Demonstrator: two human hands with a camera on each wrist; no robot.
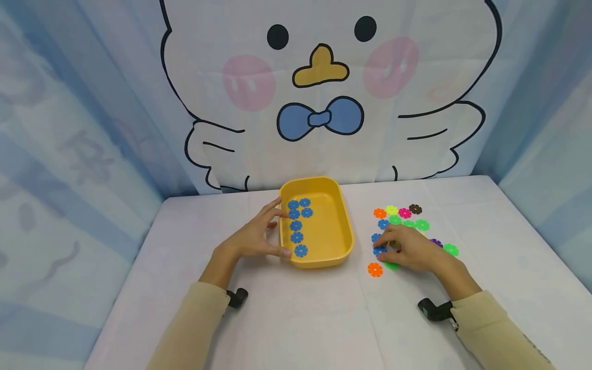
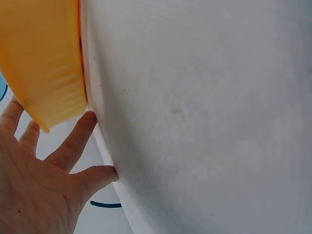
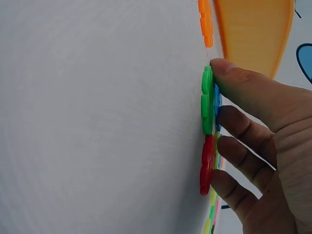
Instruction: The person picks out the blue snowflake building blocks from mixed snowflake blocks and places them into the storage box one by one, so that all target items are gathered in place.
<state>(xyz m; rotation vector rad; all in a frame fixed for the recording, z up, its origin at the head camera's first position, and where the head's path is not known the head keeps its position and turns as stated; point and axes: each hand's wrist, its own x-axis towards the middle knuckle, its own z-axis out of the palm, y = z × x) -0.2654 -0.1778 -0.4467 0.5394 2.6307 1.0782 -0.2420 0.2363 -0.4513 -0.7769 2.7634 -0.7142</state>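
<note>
My left hand (image 1: 252, 236) rests at the left side of the yellow tray (image 1: 344, 226), its fingers extended and spread along the rim, with the thumb at the near-left corner. Several blue flower-shaped plastic discs (image 1: 297, 237) lie inside along the tray's left side. To the right of the tray, my right hand (image 1: 411, 249) reaches down onto a loose group of discs. Its thumb and index finger pinch a blue flower-shaped disc (image 1: 379, 251) at table level. In the right wrist view, a green disc (image 3: 207, 100) and a red disc (image 3: 206, 165) stand near the fingertips, partly covering the blue one.
Orange discs (image 1: 375, 270), a pink disc (image 1: 404, 213), a brown disc (image 1: 415, 209), a purple disc (image 1: 436, 242) and several green discs (image 1: 422, 225) lie around my right hand. The white-covered table (image 1: 305, 318) meets a printed curtain (image 1: 319, 154) behind the tray.
</note>
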